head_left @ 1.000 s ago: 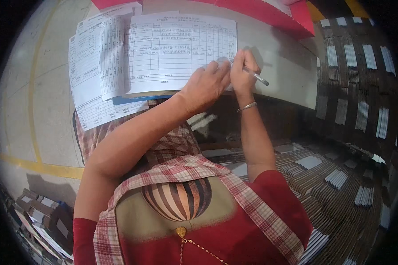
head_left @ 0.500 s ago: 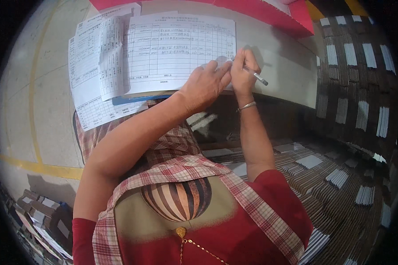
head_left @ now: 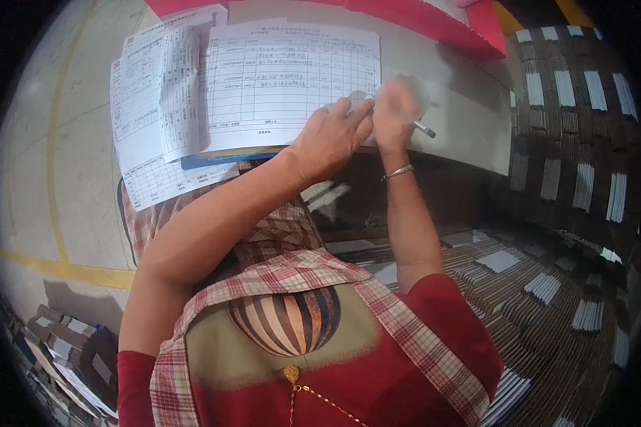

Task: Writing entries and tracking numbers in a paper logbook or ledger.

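Observation:
A printed form (head_left: 278,99) with a table grid and rows of handwriting lies on a blue clipboard (head_left: 228,161), of which only the near edge shows. My left hand (head_left: 335,132) rests flat on the form's lower right part, fingers stretched out. Right beside it, at the form's right edge, my right hand (head_left: 394,114) is closed around a pen (head_left: 424,129). The pen's back end sticks out to the right of the hand; its tip is hidden, and part of this hand is blurred. Folded-over sheets (head_left: 180,99) curl up at the form's left side.
More printed sheets (head_left: 135,107) stick out on the left. A pale surface (head_left: 470,121) lies under the papers, with a pink box edge (head_left: 477,32) beyond. Stacked cardboard pieces (head_left: 570,128) fill the right side. Another cardboard stack (head_left: 71,341) stands at lower left, near a yellow floor line (head_left: 85,274).
My right hand has shifted slightly and the pen's back end has moved a little to the right. My left hand stays in place on the form.

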`<state>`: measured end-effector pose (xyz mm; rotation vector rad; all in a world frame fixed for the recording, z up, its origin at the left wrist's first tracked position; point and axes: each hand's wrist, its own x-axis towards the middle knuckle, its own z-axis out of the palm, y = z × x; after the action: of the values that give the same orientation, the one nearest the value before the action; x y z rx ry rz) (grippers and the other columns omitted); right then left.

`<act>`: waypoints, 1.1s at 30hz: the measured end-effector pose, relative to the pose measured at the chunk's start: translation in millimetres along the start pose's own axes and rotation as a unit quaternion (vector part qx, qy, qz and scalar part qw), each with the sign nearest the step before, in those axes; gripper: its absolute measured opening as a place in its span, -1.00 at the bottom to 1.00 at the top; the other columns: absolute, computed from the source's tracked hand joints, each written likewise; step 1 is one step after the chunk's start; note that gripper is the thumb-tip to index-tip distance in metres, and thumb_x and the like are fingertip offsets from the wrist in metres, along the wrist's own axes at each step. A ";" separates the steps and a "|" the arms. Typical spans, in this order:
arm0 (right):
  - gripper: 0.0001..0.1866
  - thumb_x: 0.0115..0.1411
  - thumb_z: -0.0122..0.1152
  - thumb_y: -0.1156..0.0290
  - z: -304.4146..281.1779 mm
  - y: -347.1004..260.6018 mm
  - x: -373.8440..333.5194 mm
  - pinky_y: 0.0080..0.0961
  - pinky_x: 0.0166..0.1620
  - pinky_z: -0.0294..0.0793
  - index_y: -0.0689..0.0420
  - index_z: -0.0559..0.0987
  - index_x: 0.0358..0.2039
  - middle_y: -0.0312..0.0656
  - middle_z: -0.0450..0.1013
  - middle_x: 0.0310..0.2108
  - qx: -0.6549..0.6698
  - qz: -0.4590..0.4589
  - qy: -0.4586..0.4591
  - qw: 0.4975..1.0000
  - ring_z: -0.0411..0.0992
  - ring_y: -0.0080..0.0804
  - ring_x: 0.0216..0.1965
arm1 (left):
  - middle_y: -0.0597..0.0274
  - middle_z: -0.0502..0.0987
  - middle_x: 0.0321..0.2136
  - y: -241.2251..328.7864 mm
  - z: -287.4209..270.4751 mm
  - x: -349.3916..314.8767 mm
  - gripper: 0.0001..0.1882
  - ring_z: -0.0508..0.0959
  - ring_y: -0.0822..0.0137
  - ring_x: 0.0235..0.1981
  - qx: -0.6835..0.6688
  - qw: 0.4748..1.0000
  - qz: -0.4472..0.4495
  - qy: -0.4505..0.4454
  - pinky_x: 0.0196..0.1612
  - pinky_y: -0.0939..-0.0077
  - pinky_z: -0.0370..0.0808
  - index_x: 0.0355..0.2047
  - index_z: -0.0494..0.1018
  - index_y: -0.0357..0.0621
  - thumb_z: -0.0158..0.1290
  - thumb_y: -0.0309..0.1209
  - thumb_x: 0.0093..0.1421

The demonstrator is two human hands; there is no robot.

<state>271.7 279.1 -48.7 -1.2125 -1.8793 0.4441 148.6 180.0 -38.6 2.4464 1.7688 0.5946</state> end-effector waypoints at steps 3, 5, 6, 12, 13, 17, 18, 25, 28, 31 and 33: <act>-0.71 0.30 0.05 0.35 -0.4 -1.7 0.1 -0.19 -0.47 0.35 0.21 0.36 -0.55 0.02 0.36 -0.64 -0.004 0.005 -0.006 1.000 0.39 0.01 -0.59 | 0.26 0.29 0.23 -0.5 -0.5 -0.3 -0.39 0.43 0.22 -0.14 0.000 1.000 0.000 0.006 -0.19 0.41 0.54 0.16 0.30 -0.12 0.03 -0.50 0.01; -0.71 0.30 0.05 0.36 -0.6 -2.3 0.0 -0.19 -0.47 0.35 0.21 0.36 -0.55 0.02 0.36 -0.64 -0.018 0.002 -0.011 1.000 0.39 0.02 -0.58 | 0.25 0.29 0.23 0.2 -0.4 -0.1 -0.38 0.43 0.21 -0.13 -0.002 1.000 -0.002 -0.002 -0.19 0.40 0.54 0.16 0.29 -0.13 0.03 -0.51 0.01; -0.71 0.29 0.05 0.36 -1.0 -2.7 -0.3 -0.19 -0.47 0.35 0.21 0.36 -0.55 0.03 0.36 -0.63 -0.013 0.002 -0.006 1.000 0.39 0.02 -0.58 | 0.25 0.28 0.23 0.7 -1.3 0.1 -0.37 0.43 0.21 -0.13 -0.004 1.000 -0.003 -0.009 -0.19 0.40 0.55 0.17 0.28 -0.13 0.02 -0.51 0.01; -0.71 0.29 0.05 0.38 -0.7 -3.0 1.0 -0.20 -0.48 0.33 0.22 0.35 -0.56 0.03 0.34 -0.64 -0.005 -0.006 0.006 1.000 0.37 -0.01 -0.60 | 0.24 0.28 0.23 0.7 -2.3 0.8 -0.38 0.42 0.20 -0.12 -0.003 1.000 -0.005 -0.012 -0.17 0.38 0.55 0.17 0.28 -0.14 0.02 -0.51 0.03; -0.71 0.29 0.05 0.38 -0.6 -3.7 1.3 -0.21 -0.49 0.32 0.22 0.34 -0.56 0.02 0.32 -0.65 -0.008 -0.019 0.002 1.000 0.34 -0.05 -0.62 | 0.24 0.28 0.23 0.6 -1.8 0.5 -0.38 0.42 0.20 -0.12 -0.003 1.000 -0.005 -0.012 -0.17 0.38 0.55 0.17 0.28 -0.14 0.02 -0.51 0.03; -0.67 0.31 0.04 0.39 3.0 13.3 0.8 -0.32 -0.53 0.25 0.22 0.30 -0.58 -0.12 0.27 -0.70 0.071 0.022 0.049 0.996 0.23 -0.35 -0.67 | 0.24 0.27 0.23 0.6 2.3 -0.2 -0.40 0.42 0.20 -0.12 0.000 1.000 0.001 0.003 -0.18 0.37 0.55 0.15 0.29 -0.13 0.03 -0.50 0.03; -0.64 0.32 0.05 0.37 1.6 10.9 2.8 -0.39 -0.54 0.22 0.20 0.28 -0.60 -0.23 0.24 -0.71 0.132 0.081 0.033 0.987 0.18 -0.48 -0.64 | 0.24 0.27 0.23 -0.2 2.0 -0.7 -0.41 0.42 0.20 -0.12 0.006 1.000 0.003 0.007 -0.19 0.36 0.55 0.14 0.29 -0.13 0.03 -0.50 0.03; -0.58 0.34 0.09 0.30 -7.3 18.0 3.8 -0.49 -0.52 0.19 0.17 0.26 -0.63 -0.40 0.20 -0.70 0.180 0.130 -0.017 0.975 0.12 -0.65 -0.59 | 0.26 0.25 0.24 5.6 1.5 1.9 -0.43 0.40 0.22 -0.09 0.028 1.000 0.004 0.001 -0.26 0.40 0.52 0.12 0.31 -0.04 0.04 -0.48 0.04; -0.65 0.34 0.03 0.34 -6.2 17.3 2.7 -0.34 -0.48 0.28 0.21 0.30 -0.58 -0.15 0.27 -0.68 0.109 0.033 0.012 0.993 0.24 -0.41 -0.61 | 0.27 0.25 0.25 9.1 3.6 4.0 -0.42 0.39 0.22 -0.08 0.045 0.999 0.004 -0.014 -0.27 0.40 0.49 0.14 0.30 0.01 0.03 -0.48 0.04; -0.65 0.33 0.03 0.32 -8.1 5.7 2.8 -0.31 -0.47 0.28 0.20 0.31 -0.57 -0.09 0.27 -0.68 0.040 0.002 0.001 0.999 0.27 -0.31 -0.62 | 0.26 0.25 0.27 7.3 4.0 3.6 -0.40 0.39 0.21 -0.08 0.032 0.999 0.002 -0.013 -0.25 0.38 0.48 0.16 0.28 0.02 0.03 -0.49 0.05; -0.66 0.33 0.03 0.32 -6.7 7.0 1.9 -0.27 -0.47 0.29 0.20 0.30 -0.57 -0.05 0.27 -0.67 0.032 0.004 0.008 0.999 0.27 -0.19 -0.63 | 0.26 0.24 0.28 5.9 2.8 3.8 -0.37 0.39 0.21 -0.08 0.024 0.999 0.001 -0.025 -0.23 0.38 0.47 0.19 0.26 -0.02 0.03 -0.50 0.04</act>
<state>280.8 283.2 -48.5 -1.1777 -1.8339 0.4944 155.9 182.0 -38.5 2.4711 1.7812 0.4922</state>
